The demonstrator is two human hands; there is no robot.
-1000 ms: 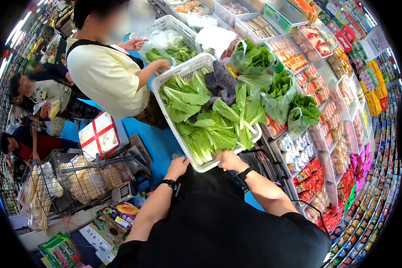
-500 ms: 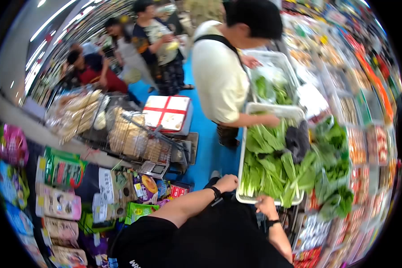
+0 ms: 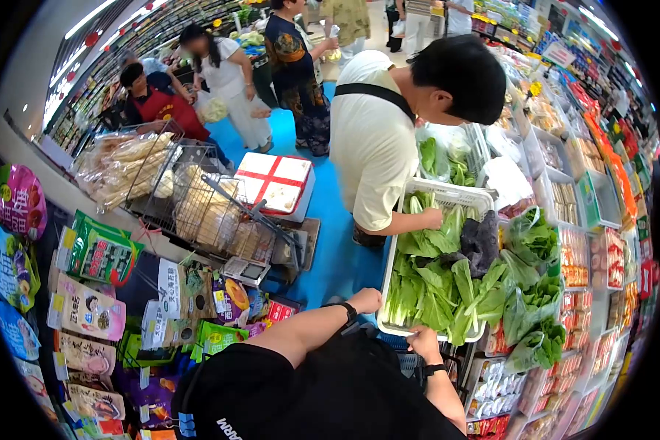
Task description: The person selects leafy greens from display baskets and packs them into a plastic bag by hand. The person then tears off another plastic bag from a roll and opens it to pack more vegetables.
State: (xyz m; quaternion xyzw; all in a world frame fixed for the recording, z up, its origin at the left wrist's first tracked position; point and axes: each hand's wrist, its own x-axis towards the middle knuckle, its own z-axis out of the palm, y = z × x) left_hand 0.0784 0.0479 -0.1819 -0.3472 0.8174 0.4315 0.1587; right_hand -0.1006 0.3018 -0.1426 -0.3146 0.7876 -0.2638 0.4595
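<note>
A white plastic crate (image 3: 380, 299) full of leafy greens (image 3: 425, 293) stands in front of me. Closed like a fist, my left hand (image 3: 364, 301) is at the crate's near left corner; whatever its fingers hold is hidden. My right hand (image 3: 423, 342) is closed on the crate's near rim, thumb up. A dark grey cloth-like bundle (image 3: 479, 243) lies on the greens. Across the crate, another person (image 3: 374, 139) in a cream shirt has a hand (image 3: 432, 218) among the leaves.
Bagged greens (image 3: 539, 323) lie right of the crate, beside shelves of packaged food (image 3: 576, 257). A second white crate (image 3: 477, 139) stands beyond. To the left are a wire cart (image 3: 205, 213), a white box with red tape (image 3: 275, 183) and snack bags (image 3: 88, 308). Several people stand farther back.
The crate and both my hands sit slightly farther left in view, still together. The other person's hand has moved nearer, over the leaves. The view has shifted and become sharper.
</note>
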